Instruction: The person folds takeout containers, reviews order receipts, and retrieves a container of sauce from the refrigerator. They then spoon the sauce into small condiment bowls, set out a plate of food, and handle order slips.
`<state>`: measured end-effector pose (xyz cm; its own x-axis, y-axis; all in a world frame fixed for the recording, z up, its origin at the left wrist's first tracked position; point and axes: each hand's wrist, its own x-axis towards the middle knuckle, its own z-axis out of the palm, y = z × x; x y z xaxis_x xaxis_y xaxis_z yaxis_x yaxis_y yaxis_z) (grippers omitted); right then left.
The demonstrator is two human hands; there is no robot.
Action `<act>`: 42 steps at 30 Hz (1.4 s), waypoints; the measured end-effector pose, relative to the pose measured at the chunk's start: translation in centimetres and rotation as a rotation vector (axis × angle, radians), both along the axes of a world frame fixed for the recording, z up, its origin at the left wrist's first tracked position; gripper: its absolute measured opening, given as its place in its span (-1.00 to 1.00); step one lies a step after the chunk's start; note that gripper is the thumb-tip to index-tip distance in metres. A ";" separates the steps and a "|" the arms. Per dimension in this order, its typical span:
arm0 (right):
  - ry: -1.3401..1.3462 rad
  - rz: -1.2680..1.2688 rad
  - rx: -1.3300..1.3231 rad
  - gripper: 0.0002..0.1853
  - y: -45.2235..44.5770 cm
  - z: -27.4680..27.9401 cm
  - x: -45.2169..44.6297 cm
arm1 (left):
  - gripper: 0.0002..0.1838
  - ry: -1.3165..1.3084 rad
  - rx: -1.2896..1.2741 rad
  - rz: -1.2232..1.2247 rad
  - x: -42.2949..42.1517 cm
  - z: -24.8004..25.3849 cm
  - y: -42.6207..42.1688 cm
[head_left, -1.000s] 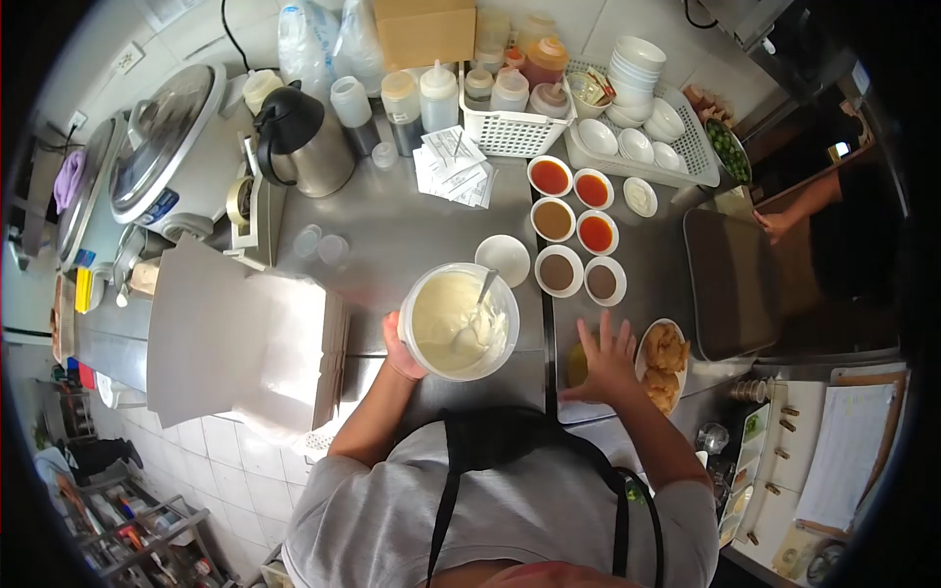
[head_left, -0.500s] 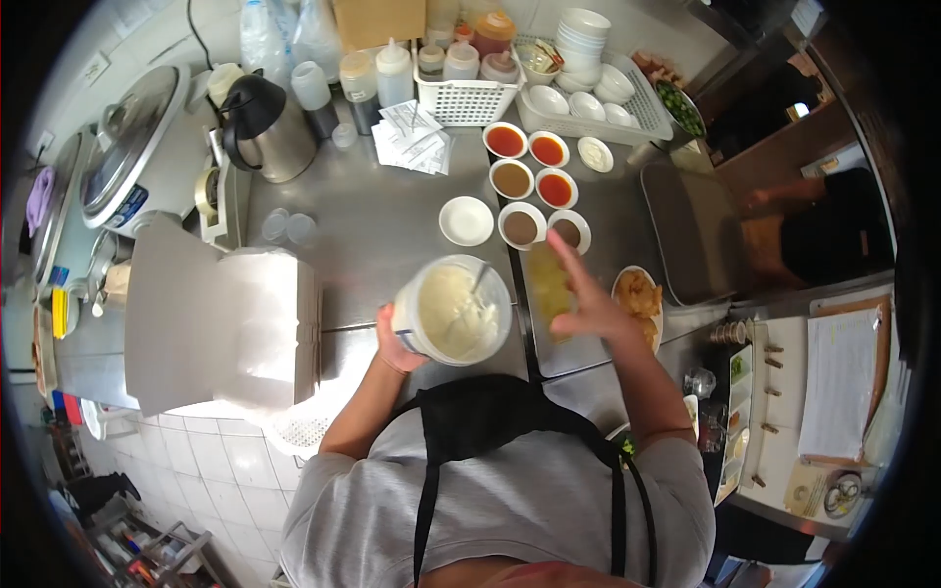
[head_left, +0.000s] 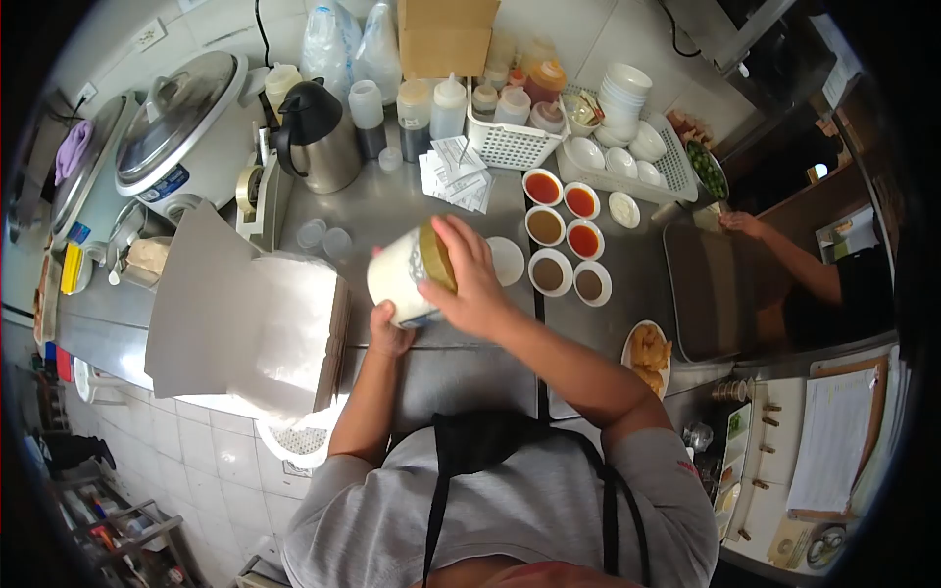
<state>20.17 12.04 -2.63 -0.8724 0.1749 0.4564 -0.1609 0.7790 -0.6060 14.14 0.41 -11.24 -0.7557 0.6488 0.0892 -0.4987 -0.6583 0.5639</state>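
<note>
In the middle of the head view a white plastic tub (head_left: 390, 286) is tipped on its side above the counter. My left hand (head_left: 390, 331) is closed around its lower side. My right hand (head_left: 472, 279) grips the yellowish lid (head_left: 432, 257) at the tub's mouth, fingers over its rim. The lid and hand hide the tub's contents. Partly behind my right hand stands a white bowl (head_left: 508, 261). Beyond it are small bowls of red sauce (head_left: 542, 187) and brown sauce (head_left: 545, 226).
An open white box (head_left: 294, 328) lies at the left. A steel jug (head_left: 328, 147), squeeze bottles (head_left: 448, 108) and paper slips (head_left: 457, 176) stand or lie at the back. At the right are a plate of fried food (head_left: 647, 358) and another person's hand (head_left: 745, 223).
My right hand has moved left from over the tray, and the yellow lid is now at the tub's mouth. The tub has tipped sideways and moved left. The view has shifted.
</note>
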 end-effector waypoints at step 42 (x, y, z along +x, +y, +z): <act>-0.252 -0.335 -1.275 -0.74 7.3 -5.2 11.9 | -0.42 0.928 -0.746 0.420 -11.1 -9.7 12.2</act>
<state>32.09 19.35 -7.79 -0.7398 0.5750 -0.3494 0.1479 -0.3676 -0.9181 2.99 12.57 -20.94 -0.7648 0.4954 0.4119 0.4532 -0.0409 0.8905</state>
